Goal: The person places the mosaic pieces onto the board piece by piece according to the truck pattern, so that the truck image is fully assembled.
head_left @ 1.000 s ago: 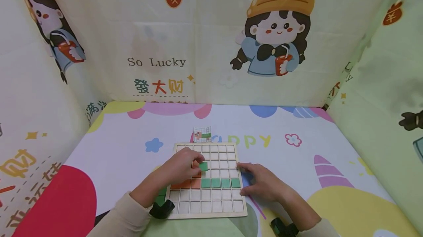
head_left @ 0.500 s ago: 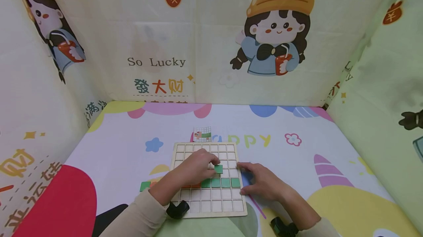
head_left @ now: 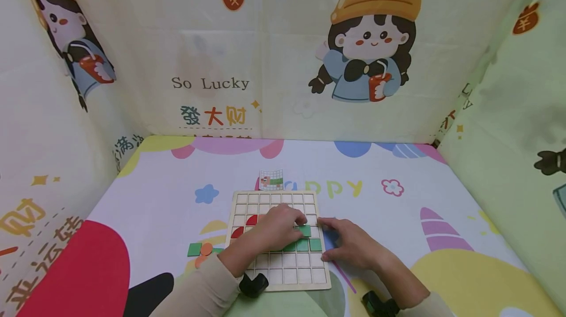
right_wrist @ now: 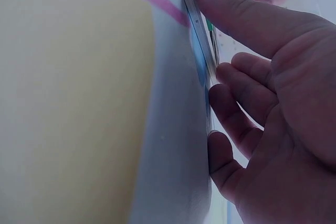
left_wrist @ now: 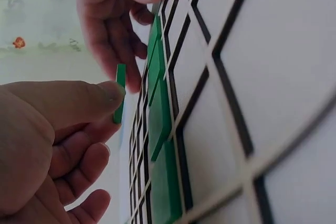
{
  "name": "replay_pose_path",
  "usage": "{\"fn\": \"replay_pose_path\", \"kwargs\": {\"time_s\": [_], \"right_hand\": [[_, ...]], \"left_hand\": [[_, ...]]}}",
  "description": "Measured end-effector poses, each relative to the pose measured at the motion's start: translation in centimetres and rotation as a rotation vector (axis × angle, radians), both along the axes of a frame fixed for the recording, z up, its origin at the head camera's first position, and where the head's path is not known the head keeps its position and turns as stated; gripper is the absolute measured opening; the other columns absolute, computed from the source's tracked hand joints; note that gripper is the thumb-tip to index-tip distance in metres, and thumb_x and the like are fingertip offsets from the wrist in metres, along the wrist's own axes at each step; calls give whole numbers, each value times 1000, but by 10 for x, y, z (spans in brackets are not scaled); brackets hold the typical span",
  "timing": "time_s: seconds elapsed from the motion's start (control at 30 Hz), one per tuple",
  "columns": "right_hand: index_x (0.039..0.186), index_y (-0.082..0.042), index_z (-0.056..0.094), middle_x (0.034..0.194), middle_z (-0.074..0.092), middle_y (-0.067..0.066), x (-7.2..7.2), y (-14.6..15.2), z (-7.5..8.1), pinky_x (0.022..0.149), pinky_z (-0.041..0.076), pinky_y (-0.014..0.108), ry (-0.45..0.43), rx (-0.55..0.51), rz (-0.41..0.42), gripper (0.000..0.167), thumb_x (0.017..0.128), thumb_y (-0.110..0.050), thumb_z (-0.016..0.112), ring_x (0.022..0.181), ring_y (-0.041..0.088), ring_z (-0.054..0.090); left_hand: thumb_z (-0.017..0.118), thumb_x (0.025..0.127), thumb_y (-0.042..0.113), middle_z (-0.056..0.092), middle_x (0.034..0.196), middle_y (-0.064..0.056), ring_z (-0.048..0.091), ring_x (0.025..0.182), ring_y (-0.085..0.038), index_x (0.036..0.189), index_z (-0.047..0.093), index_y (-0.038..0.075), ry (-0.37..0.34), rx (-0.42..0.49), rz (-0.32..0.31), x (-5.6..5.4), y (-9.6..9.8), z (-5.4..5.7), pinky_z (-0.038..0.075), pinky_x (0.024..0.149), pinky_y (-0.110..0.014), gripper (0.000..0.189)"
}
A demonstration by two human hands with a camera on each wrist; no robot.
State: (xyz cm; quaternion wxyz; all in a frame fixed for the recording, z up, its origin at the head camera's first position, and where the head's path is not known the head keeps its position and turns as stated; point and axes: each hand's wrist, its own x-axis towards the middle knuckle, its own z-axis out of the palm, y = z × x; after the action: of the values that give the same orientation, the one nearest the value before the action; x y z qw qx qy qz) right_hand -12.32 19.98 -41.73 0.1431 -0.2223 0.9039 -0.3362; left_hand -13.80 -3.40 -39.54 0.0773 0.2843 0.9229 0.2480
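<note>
My left hand (head_left: 277,227) pinches a green square tile (left_wrist: 120,95) between thumb and finger, over the right part of a wooden grid board (head_left: 283,276). In the left wrist view the tile stands off the board, edge-on. Below it, a row of green tiles (head_left: 315,244) fills cells of the board. Red pieces (head_left: 237,232) show at the board's left, partly covered by my left arm. My right hand (head_left: 353,243) touches the board's right edge with thumb and fingertips, its fingers loosely bent.
Loose green squares (head_left: 194,249) and orange round pieces (head_left: 206,248) lie left of the board. A small card with a coloured grid picture (head_left: 271,180) stands behind the board's far edge. Printed cloth walls (head_left: 283,51) surround the table on the back and sides.
My left hand has moved right across the board with the green tile, from its left-middle toward its right side. Loose pieces at the left have come into view. My right hand stays put.
</note>
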Motion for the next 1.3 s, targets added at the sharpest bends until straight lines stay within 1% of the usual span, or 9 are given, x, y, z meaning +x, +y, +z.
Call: {"fn": "replay_pose_path", "kwargs": {"time_s": [0.07,0.2,0.3,0.5,0.97,1.2,1.3], "right_hand": [[141,-4,55,135,60,9,0,0,0,103,39,55,2,2,0,79,75,-33,88,124,30,53],[141,-4,55,136,59,10,1,0,1,104,39,55,0,-1,-1,78,76,-33,88,125,31,53],[141,-4,55,137,59,10,1,-1,1,104,39,55,-1,-4,-2,78,76,-33,88,125,31,53],[140,-4,55,137,59,9,1,-1,0,104,38,55,4,-8,0,78,75,-32,88,125,30,53],[141,-5,55,136,59,10,1,-1,1,104,38,56,-1,-3,-11,79,75,-33,88,124,32,52],[141,-5,55,138,58,11,2,-1,2,105,37,57,-13,-3,-19,79,75,-33,88,126,33,51],[141,-5,55,139,57,11,2,-1,3,105,37,57,-17,1,-21,79,75,-33,88,127,34,51]], "left_hand": [[76,88,21,70,95,9,56,94,-14,108,76,13,-7,-13,15,0,4,-1,48,84,-30,22],[74,88,22,70,94,9,53,88,-11,107,76,13,5,-47,34,1,11,-4,47,83,-29,21],[74,88,21,70,94,9,53,86,-11,109,76,14,14,-64,34,2,14,-5,46,82,-28,22],[75,88,20,70,95,9,54,87,-12,110,76,14,11,-85,28,1,17,-6,46,84,-29,22],[73,89,18,71,103,6,55,93,-13,116,75,13,2,-85,53,0,21,-9,48,87,-30,28],[73,88,17,71,101,7,57,91,-14,113,75,13,45,-87,36,-1,23,-10,47,86,-30,25],[74,87,17,71,99,7,57,92,-14,112,76,13,46,-76,39,-1,24,-10,47,86,-30,25]]}}
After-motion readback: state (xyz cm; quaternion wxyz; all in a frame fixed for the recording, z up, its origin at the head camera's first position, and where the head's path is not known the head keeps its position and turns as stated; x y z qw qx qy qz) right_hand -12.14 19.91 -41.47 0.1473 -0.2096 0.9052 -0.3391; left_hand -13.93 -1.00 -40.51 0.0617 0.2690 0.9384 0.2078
